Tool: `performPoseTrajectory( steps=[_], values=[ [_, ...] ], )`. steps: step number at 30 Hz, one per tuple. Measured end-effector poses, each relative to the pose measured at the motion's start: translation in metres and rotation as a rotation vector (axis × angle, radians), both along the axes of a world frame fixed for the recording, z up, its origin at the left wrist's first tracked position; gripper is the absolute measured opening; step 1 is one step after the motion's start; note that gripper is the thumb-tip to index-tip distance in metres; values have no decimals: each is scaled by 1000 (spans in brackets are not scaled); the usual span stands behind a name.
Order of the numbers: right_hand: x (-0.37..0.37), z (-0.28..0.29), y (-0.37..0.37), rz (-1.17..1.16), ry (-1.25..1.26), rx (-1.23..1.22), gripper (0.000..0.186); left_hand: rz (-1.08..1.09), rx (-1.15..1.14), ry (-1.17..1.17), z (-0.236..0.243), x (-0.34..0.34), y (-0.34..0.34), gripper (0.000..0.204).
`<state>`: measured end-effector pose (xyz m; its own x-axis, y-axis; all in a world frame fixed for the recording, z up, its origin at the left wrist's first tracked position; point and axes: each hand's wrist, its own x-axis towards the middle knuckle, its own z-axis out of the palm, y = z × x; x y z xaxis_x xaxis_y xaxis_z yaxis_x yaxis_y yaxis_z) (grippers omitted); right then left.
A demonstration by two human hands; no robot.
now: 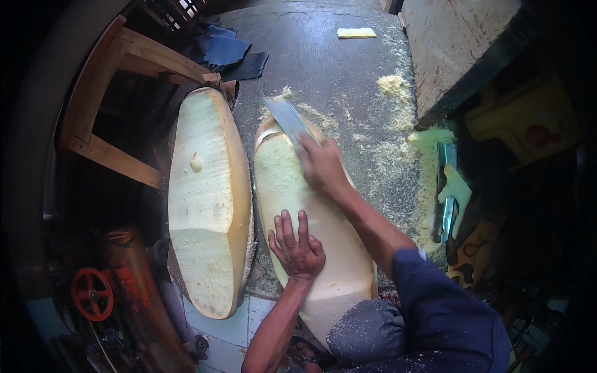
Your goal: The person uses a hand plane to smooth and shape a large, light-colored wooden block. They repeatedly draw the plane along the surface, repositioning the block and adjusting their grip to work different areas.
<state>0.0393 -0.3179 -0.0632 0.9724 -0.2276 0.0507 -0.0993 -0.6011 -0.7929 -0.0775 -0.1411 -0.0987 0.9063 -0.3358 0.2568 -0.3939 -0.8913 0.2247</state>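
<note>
A long cream foam seat pad (339, 255) lies lengthwise in front of me, its near end by my knee. My left hand (297, 250) rests on its middle with the fingers stretched out. Farther up, my right hand (323, 165) grips a flat, wide metal blade (285, 117) that lies slanted across the pad's far end. The handle is hidden in my fist, so the exact kind of tool does not show. Around that end a lifted pale edge and foam crumbs are visible. A second foam seat pad (205, 199) sits to the left, with a small scrap on top.
Foam dust (393, 87) is scattered over the dark floor. Right of the pads lie a metal strip (448, 214) and a foam offcut (459, 191), below a wooden block (457, 50). A wooden frame (115, 158), dark cloth pieces (225, 50) and a red handwheel (92, 294) are at left.
</note>
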Motion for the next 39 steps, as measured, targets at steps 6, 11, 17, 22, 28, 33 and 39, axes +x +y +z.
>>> performPoseTrajectory(
  steps=[6,11,17,22,28,33,39],
  values=[
    [-123,-18,-13,-53,-17,-180,34,-24,-27,-48,-2,2,-1,63],
    [-53,-32,-8,-37,-142,-113,38,-1,-26,-33,0,2,-1,64],
    [-75,-32,-17,-25,-121,-201,35,-13,-13,25,-1,2,0,63],
    [-166,-29,-29,15,36,-128,39,-11,-31,-15,-2,2,-3,63],
    [-23,-24,-15,29,-167,-73,30,14,-3,22,-2,1,1,62],
    [-192,-4,-19,-5,88,-78,27,35,-5,27,-7,-2,0,61],
    [-96,-9,-26,25,-11,6,30,34,-33,50,-5,0,-1,66]
  ],
)
